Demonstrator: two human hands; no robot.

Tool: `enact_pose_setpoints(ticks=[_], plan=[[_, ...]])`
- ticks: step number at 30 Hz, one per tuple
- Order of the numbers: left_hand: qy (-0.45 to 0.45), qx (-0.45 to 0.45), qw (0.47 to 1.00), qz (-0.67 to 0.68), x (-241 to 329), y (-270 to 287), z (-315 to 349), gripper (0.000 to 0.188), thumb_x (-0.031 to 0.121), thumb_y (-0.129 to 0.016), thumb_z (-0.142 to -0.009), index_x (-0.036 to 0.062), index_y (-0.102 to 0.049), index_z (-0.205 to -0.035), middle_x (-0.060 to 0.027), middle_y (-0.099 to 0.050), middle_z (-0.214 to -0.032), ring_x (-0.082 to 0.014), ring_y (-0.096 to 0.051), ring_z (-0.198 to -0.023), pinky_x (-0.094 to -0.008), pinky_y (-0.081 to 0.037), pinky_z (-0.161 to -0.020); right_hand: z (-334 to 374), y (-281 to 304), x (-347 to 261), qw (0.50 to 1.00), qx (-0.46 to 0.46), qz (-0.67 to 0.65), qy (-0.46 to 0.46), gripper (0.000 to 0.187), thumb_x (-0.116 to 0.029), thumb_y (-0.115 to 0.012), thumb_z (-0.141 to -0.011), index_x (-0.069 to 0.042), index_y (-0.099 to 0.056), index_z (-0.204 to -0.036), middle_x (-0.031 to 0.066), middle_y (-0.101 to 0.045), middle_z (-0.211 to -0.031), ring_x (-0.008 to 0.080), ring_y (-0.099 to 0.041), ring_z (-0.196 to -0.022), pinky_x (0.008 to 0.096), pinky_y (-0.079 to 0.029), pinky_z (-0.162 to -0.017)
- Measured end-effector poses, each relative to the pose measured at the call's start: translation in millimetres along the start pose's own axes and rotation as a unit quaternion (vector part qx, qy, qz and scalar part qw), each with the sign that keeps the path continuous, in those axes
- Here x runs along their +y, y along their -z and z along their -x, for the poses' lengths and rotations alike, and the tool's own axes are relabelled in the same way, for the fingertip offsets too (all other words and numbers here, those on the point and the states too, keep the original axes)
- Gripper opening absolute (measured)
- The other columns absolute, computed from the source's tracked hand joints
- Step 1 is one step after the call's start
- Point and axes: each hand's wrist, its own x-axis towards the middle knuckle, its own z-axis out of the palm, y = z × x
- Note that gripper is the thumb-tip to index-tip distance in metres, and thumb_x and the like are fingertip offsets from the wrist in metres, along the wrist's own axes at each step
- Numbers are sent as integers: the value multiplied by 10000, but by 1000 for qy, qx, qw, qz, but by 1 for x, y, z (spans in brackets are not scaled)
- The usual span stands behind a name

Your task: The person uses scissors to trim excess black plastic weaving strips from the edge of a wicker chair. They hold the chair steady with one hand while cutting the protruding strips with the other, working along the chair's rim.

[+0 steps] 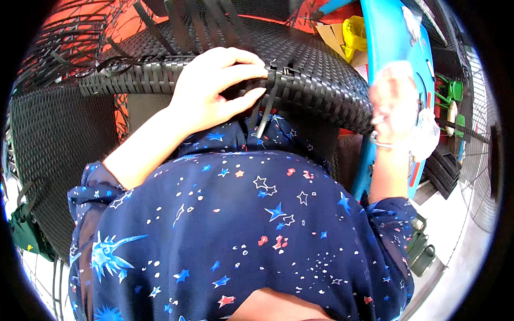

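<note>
A black woven wicker panel (321, 88) with a thick rolled edge lies across my lap. My left hand (206, 88) grips that edge, fingers on top and thumb lower down, right beside a loose flat black strip (267, 107) hanging from the weave. Several more loose strips (195, 27) stand up from the panel's far side. Past the panel's right end, my right hand (395, 101) is raised and smeared by motion in front of a blue plastic surface. Its fingers look curled, but whether it holds anything cannot be made out.
The blue plastic surface (388, 32) stands on the right, with clear crumpled plastic (425, 134) by my wrist. A yellow bag (353, 35) and cardboard (333, 38) are behind the panel. Dark woven pieces (43, 144) and a green bag (29, 230) are at left.
</note>
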Motion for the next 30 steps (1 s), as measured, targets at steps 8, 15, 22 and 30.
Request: enact_pose_setpoints(ticks=[8,15,22,30], plan=[[-28,25,999,4,4,-6,-3,323,118,-830,-777,83,-746,-1087,-97,-734,-1115,-271,-713,-964,-368,-567,-834,22,-22,-60,972,-18,235,4,143,-111,-819,-866,-41,-756,-974,-40,-652,-786,30,-534,-667,191,-397,-628],[-25,26,999,6,3,-15,-10,291,98,-811,-791,65,-744,-1072,-101,-740,-1096,-272,-715,-964,-370,-562,-840,5,-17,-85,815,-220,502,189,274,-272,-844,-807,-59,-751,-952,87,-710,-797,249,-669,-694,356,-531,-677],[-15,23,1000,8,0,-23,-16,262,154,-806,-804,103,-740,-1053,-65,-729,-1053,-259,-706,-959,-368,-568,-833,-24,-17,-80,760,-296,518,257,267,-335,-813,-815,-115,-729,-940,74,-663,-736,302,-677,-737,412,-528,-702],[-25,25,999,24,-2,-27,-23,254,154,-796,-812,95,-740,-1052,-74,-733,-1063,-269,-708,-951,-378,-568,-835,-11,-11,-81,766,-266,537,234,277,-346,-806,-823,-113,-734,-953,82,-661,-749,307,-676,-751,417,-530,-711]])
